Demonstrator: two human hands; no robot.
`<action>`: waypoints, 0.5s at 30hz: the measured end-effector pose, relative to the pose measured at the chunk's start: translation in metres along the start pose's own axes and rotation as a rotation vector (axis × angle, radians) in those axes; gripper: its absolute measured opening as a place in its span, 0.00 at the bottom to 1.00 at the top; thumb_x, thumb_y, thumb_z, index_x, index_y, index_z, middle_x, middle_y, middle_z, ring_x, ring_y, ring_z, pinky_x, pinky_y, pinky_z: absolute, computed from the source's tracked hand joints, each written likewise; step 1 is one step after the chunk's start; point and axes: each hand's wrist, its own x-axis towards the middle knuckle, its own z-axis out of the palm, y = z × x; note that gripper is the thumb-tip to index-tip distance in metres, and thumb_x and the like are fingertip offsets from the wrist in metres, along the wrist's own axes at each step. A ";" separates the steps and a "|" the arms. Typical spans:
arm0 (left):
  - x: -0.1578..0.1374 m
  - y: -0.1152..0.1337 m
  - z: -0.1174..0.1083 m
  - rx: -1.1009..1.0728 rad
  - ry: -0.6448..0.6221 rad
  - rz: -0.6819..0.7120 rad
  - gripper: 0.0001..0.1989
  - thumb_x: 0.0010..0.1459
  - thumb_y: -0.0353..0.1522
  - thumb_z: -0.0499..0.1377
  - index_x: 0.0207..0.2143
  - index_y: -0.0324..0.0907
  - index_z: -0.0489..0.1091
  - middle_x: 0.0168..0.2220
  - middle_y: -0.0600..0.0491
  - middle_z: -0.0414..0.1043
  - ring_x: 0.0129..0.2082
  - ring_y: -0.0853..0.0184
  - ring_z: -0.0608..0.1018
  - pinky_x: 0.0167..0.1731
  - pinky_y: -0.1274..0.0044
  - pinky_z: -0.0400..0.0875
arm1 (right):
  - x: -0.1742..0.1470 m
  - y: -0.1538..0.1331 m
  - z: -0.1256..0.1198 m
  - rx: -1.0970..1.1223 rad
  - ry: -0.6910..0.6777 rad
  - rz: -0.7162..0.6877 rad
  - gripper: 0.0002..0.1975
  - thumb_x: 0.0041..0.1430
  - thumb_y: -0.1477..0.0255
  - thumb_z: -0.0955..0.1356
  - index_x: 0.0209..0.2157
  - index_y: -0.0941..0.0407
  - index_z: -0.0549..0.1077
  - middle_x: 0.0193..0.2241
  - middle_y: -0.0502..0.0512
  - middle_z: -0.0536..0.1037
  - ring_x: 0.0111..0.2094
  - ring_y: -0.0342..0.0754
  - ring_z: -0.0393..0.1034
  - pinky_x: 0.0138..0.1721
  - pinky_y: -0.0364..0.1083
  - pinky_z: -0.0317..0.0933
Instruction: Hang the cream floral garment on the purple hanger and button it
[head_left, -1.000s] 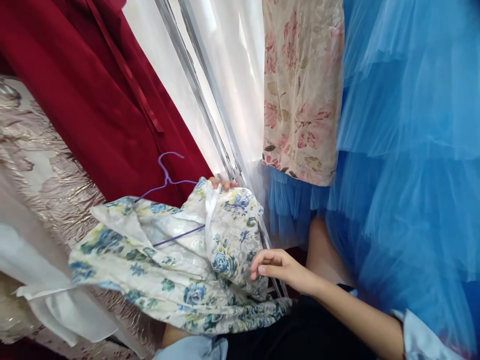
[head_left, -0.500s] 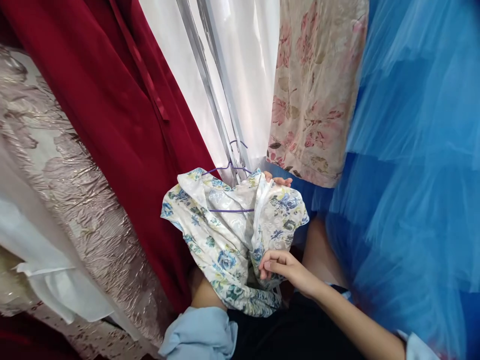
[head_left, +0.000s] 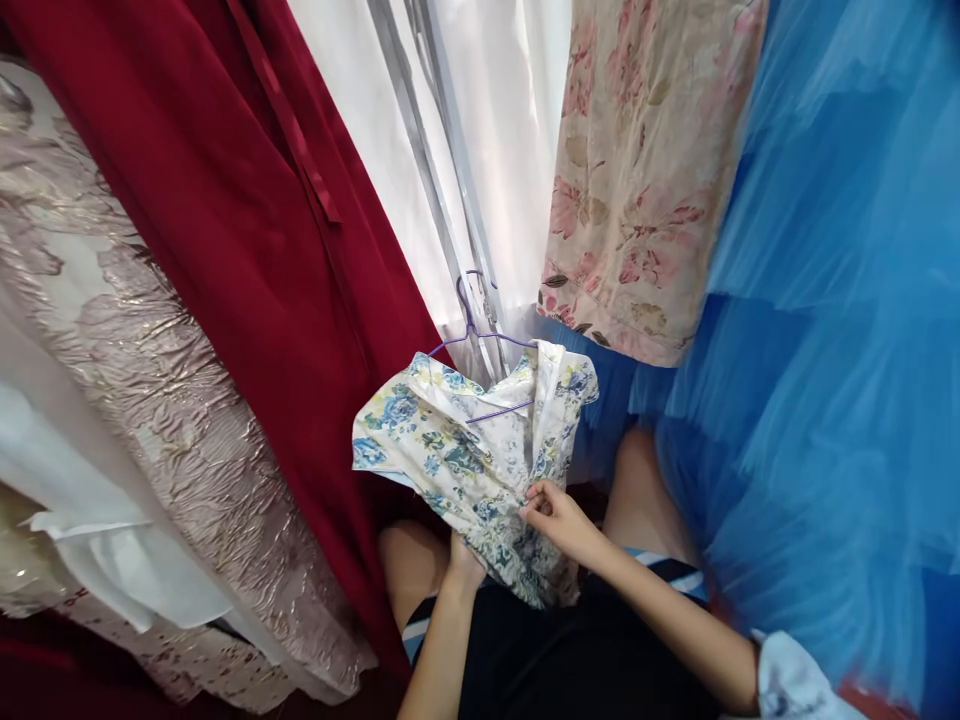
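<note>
Several dresses hung around the work, starting at far left with a crinkled pink one (head_left: pixel 195 380). Next came a red dress (head_left: pixel 247 230), its hem falling behind the left hand.

The left hand (head_left: pixel 466 562) was under the lower part of a floral garment (head_left: pixel 442 440), which lay over the person's lap, neckline away from the body. Its fingers were hidden by the cloth, so I could not tell how tightly they gripped.

Past the far end of the garment rose the purple hanger (head_left: pixel 470 326), its hook in front of white cloth (head_left: pixel 514 150) and grey bars (head_left: pixel 415 120); whether it was caught on anything I could not tell.

The right hand (head_left: pixel 561 525) was at the garment's front, fingers narrow, thumb and forefinger pinching the edge of the opening. Farther right hung a beige floral dress (head_left: pixel 637 200) and layered blue tulle (head_left: pixel 817 380).

As for progress, the hanger was already inside the shoulders. The front opening gaped with the hanger's lower bar showing across it, so the edge under the right fingers looked like the unfinished part.
</note>
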 end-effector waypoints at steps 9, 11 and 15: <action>-0.009 -0.060 -0.012 0.117 0.403 0.454 0.36 0.48 0.52 0.68 0.53 0.37 0.74 0.54 0.39 0.76 0.58 0.48 0.75 0.61 0.61 0.66 | 0.011 0.019 0.008 -0.267 0.031 -0.037 0.07 0.63 0.69 0.63 0.33 0.56 0.70 0.28 0.53 0.75 0.30 0.48 0.70 0.34 0.44 0.60; -0.009 -0.060 -0.013 0.192 0.417 0.477 0.31 0.43 0.42 0.73 0.49 0.36 0.76 0.51 0.40 0.78 0.55 0.48 0.77 0.59 0.60 0.67 | 0.011 0.016 0.008 -0.327 0.022 -0.028 0.07 0.64 0.70 0.62 0.33 0.56 0.69 0.27 0.52 0.74 0.30 0.48 0.69 0.34 0.44 0.58; -0.010 -0.055 -0.019 0.300 0.528 0.565 0.29 0.49 0.38 0.69 0.53 0.37 0.71 0.52 0.40 0.76 0.56 0.49 0.76 0.59 0.60 0.67 | 0.004 0.013 0.010 -0.460 0.045 0.009 0.08 0.65 0.72 0.60 0.31 0.56 0.66 0.27 0.54 0.73 0.31 0.50 0.67 0.33 0.45 0.52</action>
